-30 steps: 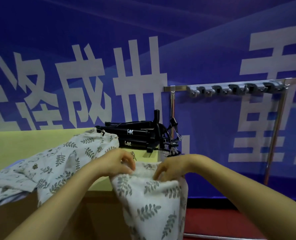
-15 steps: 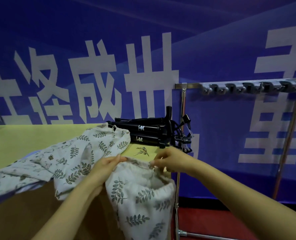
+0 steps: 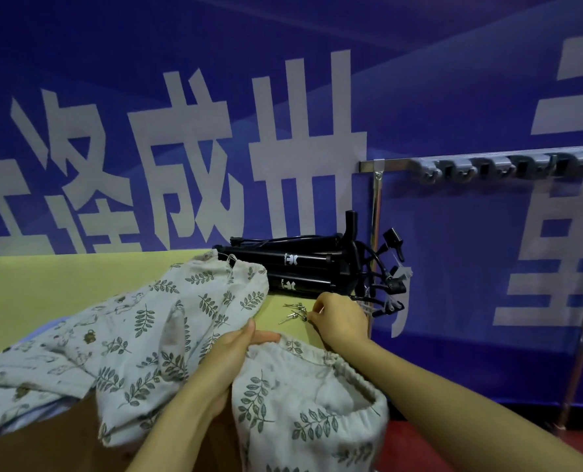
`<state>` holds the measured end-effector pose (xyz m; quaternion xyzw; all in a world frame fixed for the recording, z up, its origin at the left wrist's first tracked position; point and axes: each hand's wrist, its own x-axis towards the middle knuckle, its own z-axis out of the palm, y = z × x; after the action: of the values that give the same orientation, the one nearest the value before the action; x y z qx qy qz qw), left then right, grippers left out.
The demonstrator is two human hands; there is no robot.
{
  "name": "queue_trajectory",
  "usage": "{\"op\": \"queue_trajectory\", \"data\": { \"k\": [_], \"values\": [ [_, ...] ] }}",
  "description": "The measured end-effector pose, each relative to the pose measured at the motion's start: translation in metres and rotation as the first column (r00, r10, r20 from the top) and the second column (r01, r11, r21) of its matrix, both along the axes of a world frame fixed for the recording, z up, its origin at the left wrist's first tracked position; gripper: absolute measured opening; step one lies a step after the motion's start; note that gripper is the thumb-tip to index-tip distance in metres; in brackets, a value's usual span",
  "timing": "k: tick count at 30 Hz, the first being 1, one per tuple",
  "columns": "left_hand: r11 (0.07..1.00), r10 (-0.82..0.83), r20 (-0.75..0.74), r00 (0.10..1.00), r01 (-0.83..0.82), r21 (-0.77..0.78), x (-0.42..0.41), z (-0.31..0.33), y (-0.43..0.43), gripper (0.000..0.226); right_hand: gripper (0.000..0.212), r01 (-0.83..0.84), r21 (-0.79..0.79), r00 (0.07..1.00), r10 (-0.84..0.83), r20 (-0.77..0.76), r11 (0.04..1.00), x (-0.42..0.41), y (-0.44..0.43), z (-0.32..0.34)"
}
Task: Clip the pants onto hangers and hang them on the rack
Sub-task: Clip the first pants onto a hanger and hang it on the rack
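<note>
White pants with a green leaf print (image 3: 303,413) hang over the table's front edge, waistband up. My left hand (image 3: 239,349) grips the waistband at its left end. My right hand (image 3: 338,318) is off the cloth, fingers curled over the table beside a few small metal clips (image 3: 293,313); whether it holds one is unclear. A second pair of leaf-print pants (image 3: 167,311) lies spread on the table to the left. Black hangers with clips (image 3: 317,267) are stacked at the table's far right. The metal rack (image 3: 487,163) stands to the right, its bar carrying grey hooks.
The yellow-green table (image 3: 45,281) runs along a blue banner wall with large white characters. The rack's left post (image 3: 375,233) stands just behind the hanger stack. A red floor (image 3: 419,447) shows below at the right.
My right hand has let go of the waistband and moved forward to the metal clips. My left hand keeps its hold. The view has shifted left and closer.
</note>
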<state>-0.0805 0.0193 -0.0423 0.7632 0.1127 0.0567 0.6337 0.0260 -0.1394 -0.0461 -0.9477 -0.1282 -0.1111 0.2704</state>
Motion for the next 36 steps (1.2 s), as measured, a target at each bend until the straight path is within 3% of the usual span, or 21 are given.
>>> {"op": "queue_trajectory", "data": {
  "k": [6,14,23,32,34,36],
  "values": [
    [0.997,-0.024,0.02,1.0,0.022,0.072,0.017,0.0,0.001,0.051,0.023,-0.013,-0.065,0.996,0.019,0.086,0.998,0.015,0.006,-0.003],
    [0.987,-0.04,0.029,0.999,0.035,0.156,0.027,-0.009,0.007,0.054,0.024,-0.024,-0.082,0.998,0.029,0.061,0.996,0.021,0.009,-0.006],
    [0.995,-0.019,0.049,0.999,0.013,0.104,0.022,-0.005,0.0,0.049,0.022,-0.06,-0.141,0.998,0.062,0.011,0.988,0.026,0.008,-0.005],
    [0.995,-0.017,0.036,0.999,0.013,0.104,0.021,-0.005,0.001,0.05,0.011,-0.173,-0.278,0.978,0.199,0.065,0.945,0.019,-0.005,-0.006],
    [0.995,-0.041,0.018,0.999,0.039,0.094,0.016,-0.003,-0.001,0.043,0.009,-0.188,-0.248,0.977,0.206,0.047,0.95,0.016,-0.011,-0.002],
    [0.993,-0.096,0.009,0.995,0.095,0.065,0.011,0.0,-0.004,0.033,0.009,-0.193,-0.109,0.98,0.197,0.026,0.975,0.011,-0.018,0.005]
  ]
}}
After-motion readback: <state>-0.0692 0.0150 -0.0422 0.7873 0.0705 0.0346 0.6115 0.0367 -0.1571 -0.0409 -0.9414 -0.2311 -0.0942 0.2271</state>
